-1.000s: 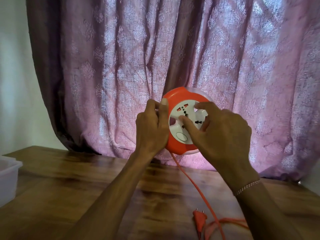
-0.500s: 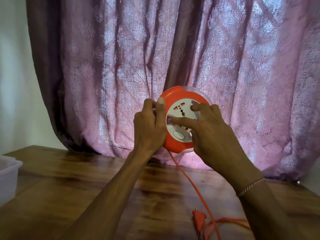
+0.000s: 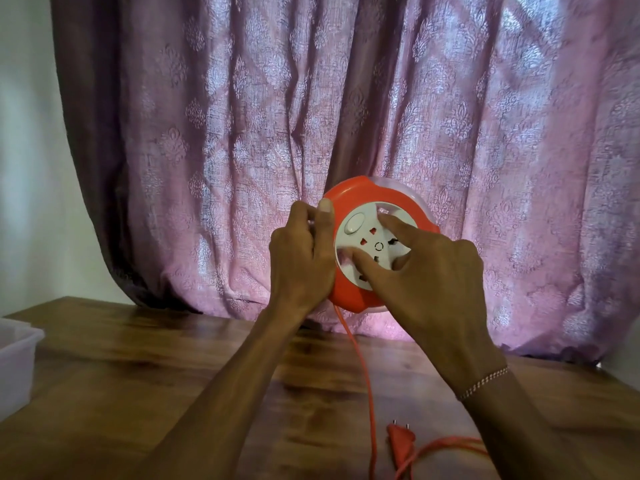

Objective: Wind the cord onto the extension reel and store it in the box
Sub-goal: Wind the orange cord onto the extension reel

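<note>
I hold a round orange extension reel (image 3: 349,199) upright above the wooden table (image 3: 121,368). My left hand (image 3: 301,258) grips its left rim. The fingers of my right hand (image 3: 422,271) press into the recesses of the white socket hub (image 3: 367,237). An orange cord (image 3: 363,375) hangs from the reel's underside down to the table. Its loose end loops at the bottom right and ends in an orange two-pin plug (image 3: 400,441) lying flat.
A clear plastic box (image 3: 17,362) stands at the left edge of the table, partly cut off. A pink patterned curtain (image 3: 311,116) hangs close behind the reel. A white wall (image 3: 27,168) shows on the left.
The white hub has turned: its round switch went from the lower side to the upper left. My right hand's fingers shifted with it. The reel sits slightly lower in view.
</note>
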`<action>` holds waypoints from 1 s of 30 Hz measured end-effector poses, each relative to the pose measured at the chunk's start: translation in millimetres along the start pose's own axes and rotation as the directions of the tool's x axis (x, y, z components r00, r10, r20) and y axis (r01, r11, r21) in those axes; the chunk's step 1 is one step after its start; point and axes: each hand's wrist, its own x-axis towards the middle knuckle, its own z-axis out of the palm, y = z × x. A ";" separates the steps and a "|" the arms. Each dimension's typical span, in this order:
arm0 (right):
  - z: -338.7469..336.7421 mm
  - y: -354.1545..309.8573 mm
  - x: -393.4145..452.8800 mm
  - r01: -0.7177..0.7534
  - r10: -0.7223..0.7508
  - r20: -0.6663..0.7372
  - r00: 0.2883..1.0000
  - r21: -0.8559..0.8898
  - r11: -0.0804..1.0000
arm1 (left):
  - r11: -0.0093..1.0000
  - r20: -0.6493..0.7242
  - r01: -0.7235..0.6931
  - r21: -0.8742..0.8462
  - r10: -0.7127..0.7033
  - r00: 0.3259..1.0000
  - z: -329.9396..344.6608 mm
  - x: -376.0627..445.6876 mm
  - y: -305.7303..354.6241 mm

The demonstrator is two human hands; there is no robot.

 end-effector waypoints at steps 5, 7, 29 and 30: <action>3.3 1.7 -0.1 0.026 -0.026 0.019 0.999 -0.022 0.999 | 1.000 0.012 0.009 -0.013 -0.009 1.000 -0.9 0.2 0.7; -0.6 3.2 1.0 0.078 -0.079 -0.012 0.997 -0.099 0.992 | 1.000 0.010 0.011 -0.026 -0.011 1.000 -0.9 0.2 0.2; -13.2 6.9 4.4 0.320 -0.278 0.215 0.936 -0.198 0.926 | 0.999 0.050 0.041 -0.028 -0.039 0.998 1.5 -4.2 7.0; -13.4 6.3 3.6 0.299 -0.258 0.207 0.944 -0.199 0.933 | 0.999 0.042 0.034 -0.022 -0.033 0.999 1.7 -4.0 6.2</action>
